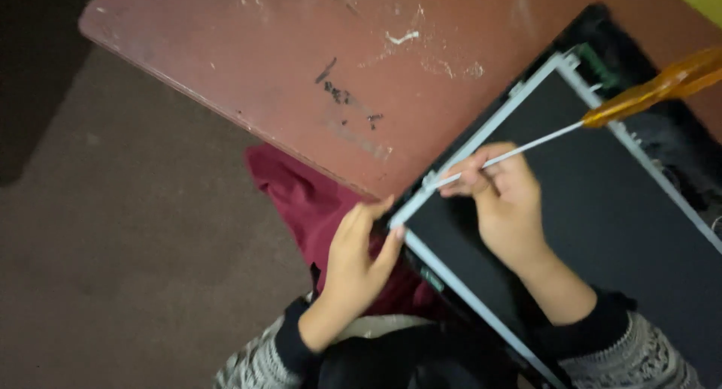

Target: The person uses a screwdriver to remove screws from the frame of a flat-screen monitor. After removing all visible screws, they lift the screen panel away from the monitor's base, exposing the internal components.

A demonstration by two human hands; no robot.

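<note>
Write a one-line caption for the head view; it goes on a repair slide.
Left hand steadies a screen panel corner while the right hand guides an orange-handled screwdriver at its frame.

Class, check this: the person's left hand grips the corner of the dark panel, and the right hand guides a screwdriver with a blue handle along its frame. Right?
Not quite. The head view shows the screwdriver has an amber-orange handle, not blue. The left hand does grip the panel corner; the right hand guides the shaft.

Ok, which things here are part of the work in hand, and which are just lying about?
In use:
- flat dark panel
- screwdriver, shaft pinched by right hand
- left hand, steadying the panel's corner

Lying about:
- scuffed reddish table
- maroon cloth below the table edge
</note>
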